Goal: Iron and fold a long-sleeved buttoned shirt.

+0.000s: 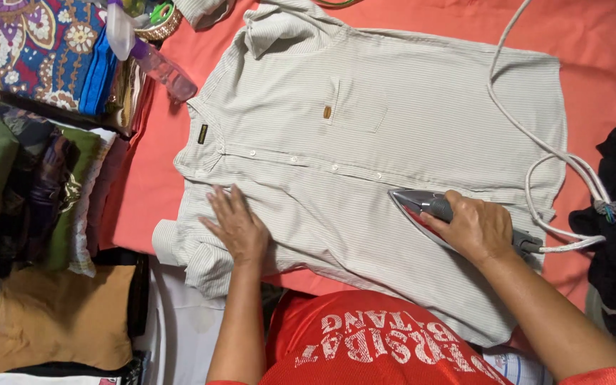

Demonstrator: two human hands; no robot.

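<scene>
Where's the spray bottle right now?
In the head view, the clear spray bottle lies at the upper left on the orange cloth, just beyond the collar of the striped shirt, beside the patterned fabric.

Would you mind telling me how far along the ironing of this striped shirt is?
Done: the shirt lies buttoned and spread flat on the orange cover. In hand: the right hand presses the iron near the placket while the left hand flattens the cloth. Left: the sleeve by the left hand looks creased.

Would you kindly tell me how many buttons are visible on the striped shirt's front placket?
4: small white buttons along the placket, at and. More may be hidden beneath the iron.
</scene>
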